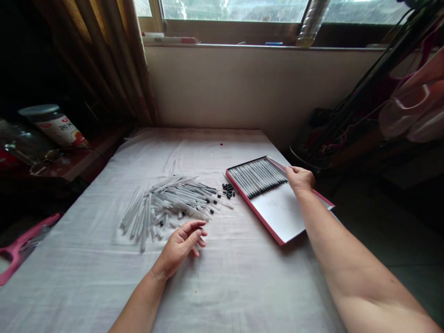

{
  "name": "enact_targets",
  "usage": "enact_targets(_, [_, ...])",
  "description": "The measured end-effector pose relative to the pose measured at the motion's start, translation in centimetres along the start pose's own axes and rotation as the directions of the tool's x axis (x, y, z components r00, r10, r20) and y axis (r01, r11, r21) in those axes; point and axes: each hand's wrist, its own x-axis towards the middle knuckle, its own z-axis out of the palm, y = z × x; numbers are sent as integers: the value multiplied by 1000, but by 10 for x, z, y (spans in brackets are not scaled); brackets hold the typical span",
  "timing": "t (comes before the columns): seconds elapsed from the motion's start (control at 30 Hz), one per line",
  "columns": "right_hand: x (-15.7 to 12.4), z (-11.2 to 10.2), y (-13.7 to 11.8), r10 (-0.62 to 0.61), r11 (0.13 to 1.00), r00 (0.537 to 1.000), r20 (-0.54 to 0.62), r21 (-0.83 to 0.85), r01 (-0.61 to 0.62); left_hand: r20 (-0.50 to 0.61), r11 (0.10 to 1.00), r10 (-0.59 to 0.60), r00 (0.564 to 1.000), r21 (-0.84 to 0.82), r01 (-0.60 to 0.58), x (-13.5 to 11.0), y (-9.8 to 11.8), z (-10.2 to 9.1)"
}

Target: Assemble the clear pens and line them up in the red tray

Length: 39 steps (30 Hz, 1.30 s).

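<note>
A heap of clear pen barrels (169, 201) lies on the white cloth at the middle of the table. My left hand (182, 245) rests on the cloth just below the heap, fingers loosely curled and apart, holding nothing. Right of the heap stands a shallow pink-rimmed box (277, 210) with a row of finished pens (258, 178) laid in its far end. My right hand (300, 179) is at the right end of that row, fingers bent down onto the pens and the box edge. A small cluster of black caps (228, 189) sits between heap and box.
The white cloth-covered table (225, 277) meets a wall below a window. A labelled jar (55, 125) lies on a low shelf at left. A pink plastic piece (21, 247) lies at the left table edge. Dark cables and bags (381, 106) crowd the right side.
</note>
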Motion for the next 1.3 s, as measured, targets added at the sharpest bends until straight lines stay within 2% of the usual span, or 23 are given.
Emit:
enact_targets(0.1, [2, 8, -7, 14, 984, 999, 45, -177, -6, -8, 1000, 4, 1000, -9, -4, 1, -1, 0])
enact_targets(0.17, [0, 13, -10, 23, 972, 998, 56, -236, -10, -6, 1000, 0, 1000, -13, 0, 2, -1, 0])
enact_targets(0.47, [7, 29, -4, 5, 950, 989, 146, -310, 41, 1, 1000, -12, 1000, -18, 12, 2, 0, 0])
enact_targets(0.77, [5, 18, -4, -67, 946, 986, 155, -304, 112, 16, 1000, -6, 1000, -27, 6, 3, 1, 0])
enact_targets(0.87, [-2, 10, -11, -102, 944, 984, 147, -298, 142, 21, 999, 2, 1000, -33, -1, 3, 1, 0])
enact_targets(0.93, [-13, 4, -21, -174, 944, 975, 137, -258, 205, 18, 999, 5, 1000, -43, -4, 3, 0, 0])
enact_targets(1.03, [-43, -2, -43, -371, 912, 918, 140, -131, 388, 23, 998, 10, 1000, -63, -9, 3, 0, -1])
enact_targets(1.1, [-72, -4, -58, -518, 844, 834, 191, -39, 534, 29, 997, 16, 999, -70, -14, 3, -1, -1])
enact_targets(1.17, [-104, -5, -70, -629, 759, 717, 300, 34, 651, 34, 997, 24, 999, -71, -21, 3, -1, -2])
enact_targets(1.23, [-136, -3, -78, -654, 715, 635, 410, 60, 697, 37, 997, 32, 999, -69, -29, 3, -1, -2])
enact_targets(1.27, [-151, -1, -81, -656, 698, 609, 445, 52, 714, 38, 997, 34, 999, -68, -32, 3, -1, -2])
enact_targets(1.3, [-163, 1, -82, -642, 696, 605, 471, 26, 718, 39, 997, 36, 999, -68, -34, 3, -1, -2])
